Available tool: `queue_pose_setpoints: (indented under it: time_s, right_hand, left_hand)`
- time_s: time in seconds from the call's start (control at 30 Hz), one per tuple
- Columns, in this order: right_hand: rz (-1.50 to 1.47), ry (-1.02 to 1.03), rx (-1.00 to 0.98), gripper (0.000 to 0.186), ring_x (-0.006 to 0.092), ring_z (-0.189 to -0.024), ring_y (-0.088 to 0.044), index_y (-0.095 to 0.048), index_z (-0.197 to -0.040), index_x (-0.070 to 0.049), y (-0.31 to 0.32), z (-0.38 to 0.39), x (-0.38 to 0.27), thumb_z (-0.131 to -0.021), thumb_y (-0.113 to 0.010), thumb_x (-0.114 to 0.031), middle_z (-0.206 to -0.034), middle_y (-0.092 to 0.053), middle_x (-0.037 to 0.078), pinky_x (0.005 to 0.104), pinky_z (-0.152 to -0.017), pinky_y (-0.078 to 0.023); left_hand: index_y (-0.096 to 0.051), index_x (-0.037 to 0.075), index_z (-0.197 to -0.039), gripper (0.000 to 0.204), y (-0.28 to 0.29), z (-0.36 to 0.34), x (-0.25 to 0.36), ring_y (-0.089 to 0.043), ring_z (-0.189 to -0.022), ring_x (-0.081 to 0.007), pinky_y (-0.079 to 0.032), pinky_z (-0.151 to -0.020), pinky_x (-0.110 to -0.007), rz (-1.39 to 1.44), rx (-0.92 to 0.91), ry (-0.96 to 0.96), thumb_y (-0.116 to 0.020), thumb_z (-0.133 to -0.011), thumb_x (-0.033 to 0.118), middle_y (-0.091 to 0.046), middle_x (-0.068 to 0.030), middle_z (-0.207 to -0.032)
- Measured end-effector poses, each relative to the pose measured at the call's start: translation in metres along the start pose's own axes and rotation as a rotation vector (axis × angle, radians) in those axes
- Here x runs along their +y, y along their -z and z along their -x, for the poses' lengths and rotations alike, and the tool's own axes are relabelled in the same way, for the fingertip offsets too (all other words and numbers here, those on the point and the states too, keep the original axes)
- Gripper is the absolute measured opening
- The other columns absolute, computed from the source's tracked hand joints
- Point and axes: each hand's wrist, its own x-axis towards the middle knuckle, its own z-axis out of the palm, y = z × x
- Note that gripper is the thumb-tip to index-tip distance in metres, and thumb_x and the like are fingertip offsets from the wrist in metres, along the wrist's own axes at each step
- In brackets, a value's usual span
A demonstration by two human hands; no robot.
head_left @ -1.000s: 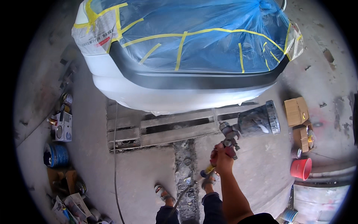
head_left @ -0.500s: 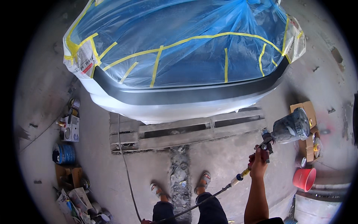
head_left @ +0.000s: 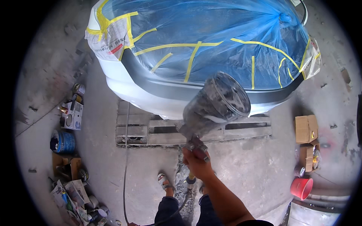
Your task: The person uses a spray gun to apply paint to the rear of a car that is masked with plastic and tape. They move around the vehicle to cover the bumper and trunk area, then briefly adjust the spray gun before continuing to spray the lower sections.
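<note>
Leftward swung the spray gun [head_left: 211,109], right hand [head_left: 198,165] clamped round it, back before the bumper [head_left: 156,101]; left hand [head_left: 132,224] barely showed, fingers unreadable.

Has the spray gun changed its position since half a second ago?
Yes, leftward: the spray gun overlapped the cardboard boxes in view then; now it overlaps the car's bumper instead.

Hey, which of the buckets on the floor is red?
The red bucket is right of the right hand holding the spray gun; the blue bucket is far left.
</note>
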Motion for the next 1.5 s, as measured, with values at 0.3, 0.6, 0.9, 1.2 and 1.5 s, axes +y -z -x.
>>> queue_pose_setpoints:
  time_s: [0.3,0.6,0.9,1.2,1.5]
  right_hand:
    - [0.067,-0.084,0.329,0.024,0.0104,-0.046,-0.049,-0.053,-0.085,-0.007,0.046,0.004,-0.027,-0.088,-0.058,-0.03,-0.059,-0.052,0.003,0.023,-0.037,-0.038]
    - [0.059,-0.03,0.774,0.03,0.0087,-0.045,-0.046,-0.057,-0.096,-0.008,0.168,0.055,-0.072,-0.086,-0.059,-0.036,-0.061,-0.052,0.003,0.0212,-0.034,-0.032]
    - [0.1,-0.122,0.474,0.026,0.0081,-0.043,-0.046,-0.055,-0.094,-0.01,0.067,0.004,-0.052,-0.085,-0.062,-0.033,-0.058,-0.053,0.003,0.0222,-0.035,-0.034]
    - [-0.079,-0.048,0.079,0.027,0.0101,-0.049,-0.05,-0.058,-0.091,-0.007,-0.102,-0.05,-0.066,-0.087,-0.061,-0.034,-0.063,-0.055,0.004,0.0233,-0.039,-0.039]
    - [-0.467,0.141,0.009,0.026,0.0109,-0.054,-0.051,-0.051,-0.097,-0.005,-0.158,-0.048,-0.117,-0.088,-0.059,-0.028,-0.075,-0.053,0.004,0.0242,-0.042,-0.039]
  left_hand:
    - [-0.064,0.007,-0.057,0.023,0.02,-0.005,-0.007,-0.058,-0.062,-0.0357,-0.045,-0.064,-0.045,0.058,0.015,0.082,-0.065,-0.073,0.023,-0.059,-0.0156,-0.058]
    - [-0.066,0.006,-0.063,0.026,0.017,-0.026,0.067,-0.061,-0.066,-0.0347,-0.049,-0.062,-0.042,0.162,-0.146,0.081,-0.066,-0.075,0.03,-0.062,-0.0164,-0.064]
    - [-0.064,0.007,-0.057,0.028,0.023,-0.011,0.028,-0.059,-0.063,-0.0367,-0.047,-0.071,-0.043,0.067,-0.067,0.006,-0.062,-0.073,0.03,-0.06,-0.0162,-0.061]
    - [-0.061,0.004,-0.061,0.023,-0.013,0.043,-0.039,-0.057,-0.069,-0.0362,-0.044,-0.064,-0.046,0.13,0.029,0.103,-0.065,-0.074,0.022,-0.059,-0.0177,-0.067]
    - [-0.057,0.003,-0.061,0.022,-0.052,0.032,-0.029,-0.052,-0.063,-0.0353,-0.041,-0.058,-0.045,0.348,0.027,0.079,-0.065,-0.076,0.018,-0.056,-0.019,-0.065]
